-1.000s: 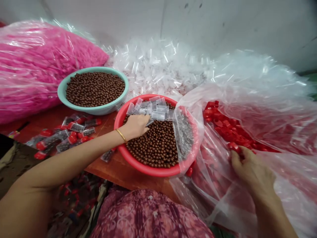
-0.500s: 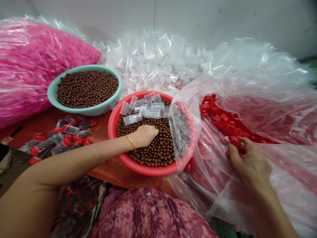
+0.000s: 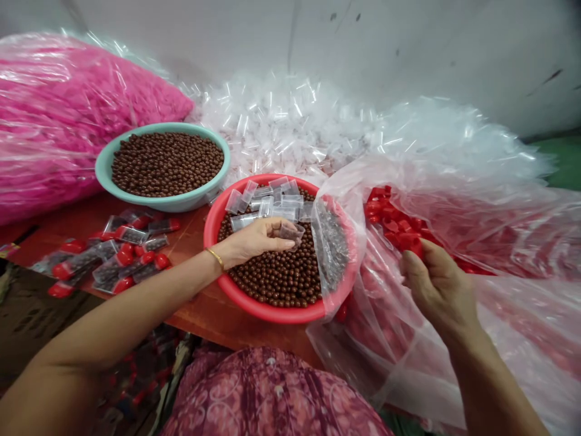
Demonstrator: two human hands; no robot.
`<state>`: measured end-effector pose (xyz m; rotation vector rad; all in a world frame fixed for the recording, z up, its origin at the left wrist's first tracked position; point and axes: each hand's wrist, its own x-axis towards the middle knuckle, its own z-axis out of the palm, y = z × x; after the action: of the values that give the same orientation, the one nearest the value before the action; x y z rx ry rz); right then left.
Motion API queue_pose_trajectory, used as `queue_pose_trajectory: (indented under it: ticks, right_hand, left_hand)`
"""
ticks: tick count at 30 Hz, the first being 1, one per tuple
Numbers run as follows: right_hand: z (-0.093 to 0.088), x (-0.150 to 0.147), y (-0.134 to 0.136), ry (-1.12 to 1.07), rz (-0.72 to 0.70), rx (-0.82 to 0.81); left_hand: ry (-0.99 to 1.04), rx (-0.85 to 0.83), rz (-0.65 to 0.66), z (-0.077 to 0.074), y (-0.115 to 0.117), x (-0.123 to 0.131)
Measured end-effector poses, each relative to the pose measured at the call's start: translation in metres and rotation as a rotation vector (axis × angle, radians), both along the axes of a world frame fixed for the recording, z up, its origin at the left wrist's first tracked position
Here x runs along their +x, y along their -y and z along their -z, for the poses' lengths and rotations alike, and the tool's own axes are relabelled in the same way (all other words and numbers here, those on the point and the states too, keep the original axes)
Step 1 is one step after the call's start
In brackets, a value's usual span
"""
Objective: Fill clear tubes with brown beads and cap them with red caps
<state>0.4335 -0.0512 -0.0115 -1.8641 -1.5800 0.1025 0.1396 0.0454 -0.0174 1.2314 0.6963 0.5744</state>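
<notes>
Over the red basin (image 3: 267, 312) my left hand (image 3: 258, 239) grips a small clear plastic tube (image 3: 293, 234), its fingers curled round it. Brown candy balls (image 3: 281, 284) fill the basin, and several clear tubes (image 3: 285, 209) lie on top of them toward the back. My right hand (image 3: 438, 290), at the opening of a translucent plastic bag (image 3: 385, 339), pinches a red cap (image 3: 411, 243) between thumb and fingers. Many more red caps (image 3: 385, 209) sit in the bag just behind that hand.
A pale green basin (image 3: 158, 204) of brown balls stands at the back left, beside a bag of pink pieces (image 3: 82, 121). Filled, red-capped tubes (image 3: 120, 257) lie at left on the reddish table (image 3: 190, 315). Clear tubes are heaped (image 3: 290, 127) along the wall.
My left hand has risen from among the balls and turned, showing the clear tube in its fingers. My right hand has shifted slightly left with a red cap. The view has moved slightly.
</notes>
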Motion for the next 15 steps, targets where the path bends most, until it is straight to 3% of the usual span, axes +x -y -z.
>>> queue_pose_trajectory:
  ticks: [5,9,15]
  right_hand:
    - [-0.017,-0.054,-0.023,-0.086,-0.387,0.007]
    - [-0.017,-0.097,-0.037,-0.196,-0.648,-0.116]
    - [-0.001,-0.128,-0.042,-0.119,-0.777,-0.102]
  left_hand:
    - [0.008,0.077,-0.046,-0.002,0.022,-0.006]
    - [0.012,0.135,-0.052,0.000,0.036,-0.010]
    - [-0.022,0.102,-0.096,0.011,0.045,-0.014]
